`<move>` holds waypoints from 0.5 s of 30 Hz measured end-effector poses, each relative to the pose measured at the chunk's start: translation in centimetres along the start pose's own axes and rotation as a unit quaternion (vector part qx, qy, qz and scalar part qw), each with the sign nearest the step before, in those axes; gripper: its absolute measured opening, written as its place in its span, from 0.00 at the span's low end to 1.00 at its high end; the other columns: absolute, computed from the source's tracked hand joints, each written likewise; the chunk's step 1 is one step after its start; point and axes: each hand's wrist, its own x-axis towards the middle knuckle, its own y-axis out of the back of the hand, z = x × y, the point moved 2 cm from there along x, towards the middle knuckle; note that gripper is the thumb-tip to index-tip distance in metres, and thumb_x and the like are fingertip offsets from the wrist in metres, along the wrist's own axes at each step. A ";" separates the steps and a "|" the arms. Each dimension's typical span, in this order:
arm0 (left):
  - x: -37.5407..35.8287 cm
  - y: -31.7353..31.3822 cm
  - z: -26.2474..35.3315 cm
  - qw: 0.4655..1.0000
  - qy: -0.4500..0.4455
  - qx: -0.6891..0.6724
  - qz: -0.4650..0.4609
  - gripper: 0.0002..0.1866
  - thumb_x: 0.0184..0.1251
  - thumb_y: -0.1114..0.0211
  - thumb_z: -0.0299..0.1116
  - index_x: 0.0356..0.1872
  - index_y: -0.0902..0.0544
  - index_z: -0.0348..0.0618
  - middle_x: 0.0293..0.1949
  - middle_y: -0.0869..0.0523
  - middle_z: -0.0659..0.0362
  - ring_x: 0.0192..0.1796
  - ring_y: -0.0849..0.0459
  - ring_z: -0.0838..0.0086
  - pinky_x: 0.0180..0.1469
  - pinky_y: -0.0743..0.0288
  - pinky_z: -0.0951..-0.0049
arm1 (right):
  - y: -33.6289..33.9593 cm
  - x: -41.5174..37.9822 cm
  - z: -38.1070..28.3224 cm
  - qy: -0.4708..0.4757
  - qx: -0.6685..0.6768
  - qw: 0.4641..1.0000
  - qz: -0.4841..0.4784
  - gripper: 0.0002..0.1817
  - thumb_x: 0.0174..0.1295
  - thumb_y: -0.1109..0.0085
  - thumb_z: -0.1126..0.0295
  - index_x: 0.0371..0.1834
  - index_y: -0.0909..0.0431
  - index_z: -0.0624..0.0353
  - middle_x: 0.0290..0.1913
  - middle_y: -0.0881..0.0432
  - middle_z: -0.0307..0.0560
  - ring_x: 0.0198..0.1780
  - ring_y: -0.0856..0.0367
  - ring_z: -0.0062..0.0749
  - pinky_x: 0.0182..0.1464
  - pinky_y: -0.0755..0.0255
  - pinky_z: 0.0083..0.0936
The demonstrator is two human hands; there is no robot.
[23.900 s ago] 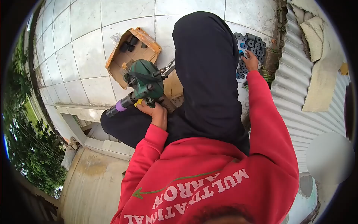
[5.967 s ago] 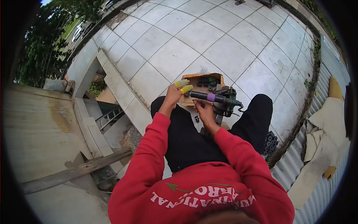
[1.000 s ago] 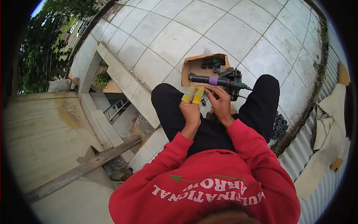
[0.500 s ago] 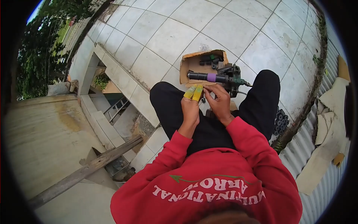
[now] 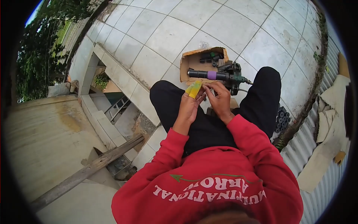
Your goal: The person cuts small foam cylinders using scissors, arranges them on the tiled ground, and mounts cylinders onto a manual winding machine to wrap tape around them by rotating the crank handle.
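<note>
My left hand [image 5: 189,107], with yellow wraps [image 5: 194,89] on its fingers, is raised between my knees. My right hand [image 5: 219,99] meets it at the fingertips. Both hands are closed in a pinch, and whatever lies between the fingertips is too small to make out. Just beyond them is a dark tool [image 5: 235,77] with a purple band [image 5: 212,75], its cylinder reaching over an open cardboard box [image 5: 184,71]. Black parts [image 5: 212,59] lie inside the box.
Black ring-shaped pieces [image 5: 282,119] are piled beside my right knee. Corrugated metal sheeting [image 5: 294,160] with cardboard scraps [image 5: 320,160] lies at the right. A wooden beam [image 5: 87,170] and a ledge edge are at the left. Pale tiles [image 5: 167,35] spread ahead.
My left hand has turned and shifted slightly, so its wrapped fingers now sit closer together and tilt toward my right hand. My right hand stays nearly in place.
</note>
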 end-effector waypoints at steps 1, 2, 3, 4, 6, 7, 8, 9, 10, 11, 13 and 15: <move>0.0 0.0 0.2 1.000 0.000 0.000 0.000 0.17 0.85 0.38 0.36 0.67 0.18 0.43 0.62 0.12 0.60 0.61 0.13 0.71 0.69 0.22 0.62 | -0.1 -0.2 0.1 0.000 0.000 1.000 0.000 0.09 0.65 0.28 0.77 0.47 0.09 0.62 0.39 0.12 0.45 0.38 0.13 0.33 0.41 0.22 0.27; 0.0 -0.2 0.4 1.000 0.001 0.010 -0.019 0.18 0.86 0.40 0.39 0.68 0.18 0.44 0.64 0.14 0.61 0.64 0.16 0.71 0.71 0.23 0.61 | -0.3 -0.5 0.6 -0.058 0.027 0.998 -0.006 0.07 0.67 0.29 0.76 0.47 0.09 0.64 0.38 0.13 0.41 0.36 0.19 0.23 0.37 0.28 0.21; 0.0 -0.3 0.4 0.999 0.003 0.020 -0.039 0.19 0.88 0.43 0.41 0.69 0.19 0.46 0.66 0.15 0.61 0.66 0.18 0.71 0.72 0.25 0.59 | -0.5 -0.7 1.1 -0.116 0.053 0.992 -0.012 0.06 0.70 0.29 0.76 0.46 0.10 0.66 0.37 0.13 0.37 0.33 0.25 0.14 0.34 0.34 0.16; 0.2 -0.3 0.4 0.999 0.003 0.019 -0.038 0.19 0.88 0.43 0.41 0.69 0.19 0.46 0.66 0.15 0.61 0.66 0.18 0.71 0.72 0.25 0.59 | -0.7 -0.8 1.3 -0.117 0.053 0.992 -0.012 0.06 0.70 0.29 0.76 0.46 0.10 0.66 0.37 0.13 0.37 0.33 0.25 0.14 0.34 0.34 0.16; 0.5 -0.3 0.2 0.998 0.008 0.025 -0.050 0.21 0.89 0.47 0.46 0.70 0.21 0.48 0.68 0.17 0.61 0.70 0.21 0.69 0.73 0.26 0.58 | -1.1 -1.0 2.0 -0.182 0.130 0.975 -0.010 0.07 0.73 0.31 0.72 0.47 0.10 0.66 0.35 0.15 0.31 0.32 0.28 0.11 0.33 0.35 0.15; 0.8 0.0 0.1 0.998 0.008 0.025 -0.050 0.21 0.89 0.47 0.46 0.70 0.21 0.48 0.68 0.17 0.61 0.70 0.21 0.69 0.73 0.26 0.58 | -1.2 -1.0 2.2 -0.182 0.130 0.975 -0.010 0.07 0.73 0.31 0.72 0.47 0.10 0.66 0.35 0.15 0.31 0.32 0.28 0.11 0.33 0.35 0.15; 1.1 0.2 0.0 0.999 0.026 -0.007 -0.045 0.22 0.89 0.47 0.47 0.71 0.21 0.48 0.68 0.17 0.61 0.70 0.21 0.69 0.74 0.27 0.56 | -1.3 -1.1 2.4 -0.200 0.167 0.965 -0.014 0.08 0.74 0.31 0.69 0.47 0.10 0.64 0.35 0.16 0.30 0.30 0.29 0.10 0.31 0.37 0.15; 1.3 0.4 -0.1 0.997 0.044 -0.039 -0.040 0.22 0.89 0.48 0.48 0.71 0.22 0.48 0.68 0.17 0.61 0.70 0.21 0.68 0.75 0.29 0.55 | -1.4 -1.1 2.7 -0.217 0.204 0.954 -0.017 0.10 0.75 0.31 0.67 0.48 0.10 0.62 0.34 0.16 0.28 0.29 0.31 0.09 0.30 0.39 0.14; 1.5 0.5 -0.1 0.997 0.044 -0.039 -0.041 0.22 0.89 0.48 0.48 0.71 0.22 0.48 0.68 0.17 0.61 0.70 0.21 0.68 0.75 0.29 0.55 | -1.3 -1.1 2.5 -0.217 0.203 0.955 -0.017 0.10 0.75 0.31 0.67 0.48 0.10 0.62 0.34 0.16 0.28 0.29 0.31 0.09 0.30 0.39 0.14; 1.6 0.7 -0.1 0.995 0.060 -0.070 -0.047 0.22 0.89 0.48 0.48 0.70 0.21 0.48 0.68 0.17 0.61 0.70 0.21 0.68 0.75 0.29 0.55 | -1.3 -1.1 2.5 -0.258 0.231 0.938 -0.025 0.10 0.75 0.31 0.65 0.49 0.10 0.61 0.34 0.17 0.28 0.28 0.33 0.08 0.29 0.41 0.14; 1.6 0.9 -0.2 0.991 0.075 -0.101 -0.052 0.22 0.88 0.48 0.48 0.70 0.21 0.49 0.68 0.17 0.61 0.70 0.21 0.68 0.75 0.28 0.55 | -1.4 -1.1 2.4 -0.298 0.259 0.918 -0.033 0.10 0.76 0.31 0.64 0.50 0.10 0.59 0.33 0.17 0.27 0.27 0.35 0.07 0.28 0.43 0.14; 1.6 1.1 -0.3 0.993 0.064 -0.097 -0.037 0.22 0.88 0.47 0.48 0.70 0.21 0.48 0.68 0.17 0.60 0.70 0.21 0.68 0.75 0.28 0.56 | -1.4 -0.9 2.3 -0.293 0.293 0.909 -0.049 0.10 0.75 0.32 0.63 0.50 0.11 0.58 0.33 0.17 0.28 0.27 0.35 0.05 0.27 0.45 0.13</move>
